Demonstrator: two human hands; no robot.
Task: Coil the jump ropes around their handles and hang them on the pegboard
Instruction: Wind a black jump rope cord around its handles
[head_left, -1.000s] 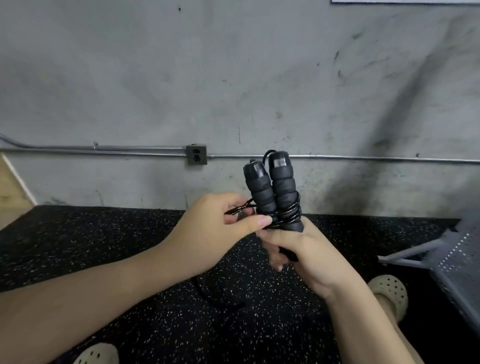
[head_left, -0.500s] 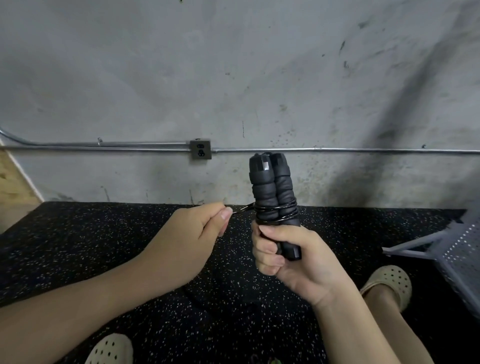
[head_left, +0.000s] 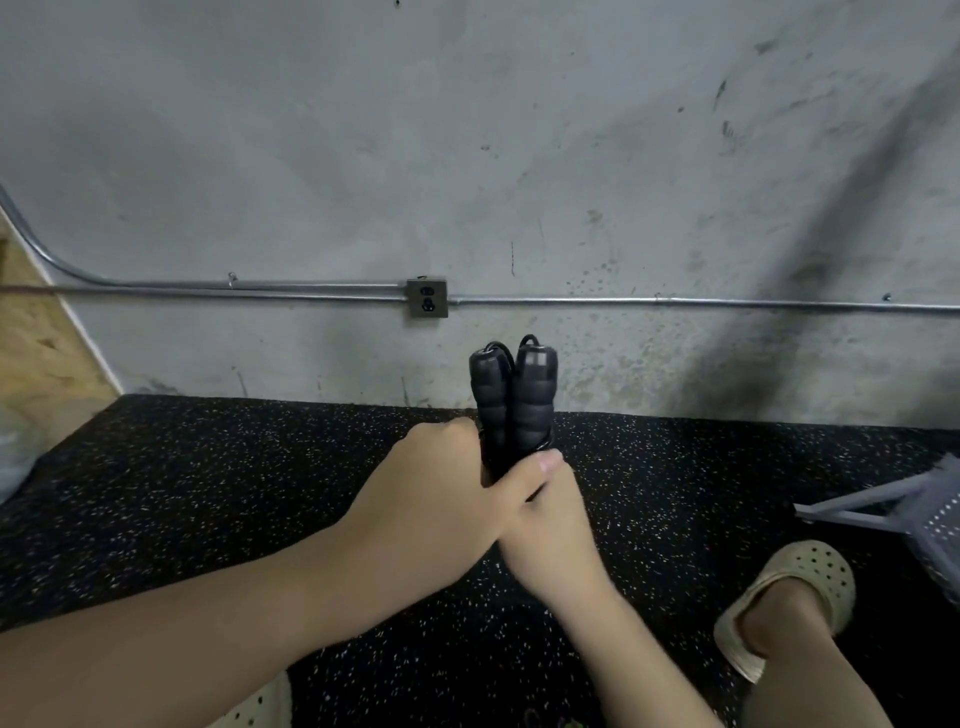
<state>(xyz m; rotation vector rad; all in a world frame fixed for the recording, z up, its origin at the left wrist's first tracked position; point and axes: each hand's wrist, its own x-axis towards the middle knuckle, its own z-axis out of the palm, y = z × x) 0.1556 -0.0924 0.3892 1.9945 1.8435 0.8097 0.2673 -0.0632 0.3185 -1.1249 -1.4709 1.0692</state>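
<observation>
Two black foam jump rope handles (head_left: 514, 397) stand upright side by side in front of me, with thin black cord coiled around their lower part. My left hand (head_left: 441, 493) wraps around the handles from the left, its thumb lying across the front over the coils. My right hand (head_left: 550, 525) grips the lower end of the handles from below and is mostly covered by the left hand. The coils and the loose end of the cord are largely hidden by my fingers. No pegboard shows.
A grey concrete wall carries a metal conduit (head_left: 675, 302) and an outlet box (head_left: 427, 297). Black speckled rubber flooring (head_left: 208, 493) lies below. A grey perforated metal rack (head_left: 930, 525) juts in at the right. My beige clog (head_left: 789, 597) is at lower right. Plywood (head_left: 36, 353) stands at left.
My left hand, which pinched the cord out to the left of the handles, has moved right and now closes over the coiled handles. The handles sit slightly lower in view.
</observation>
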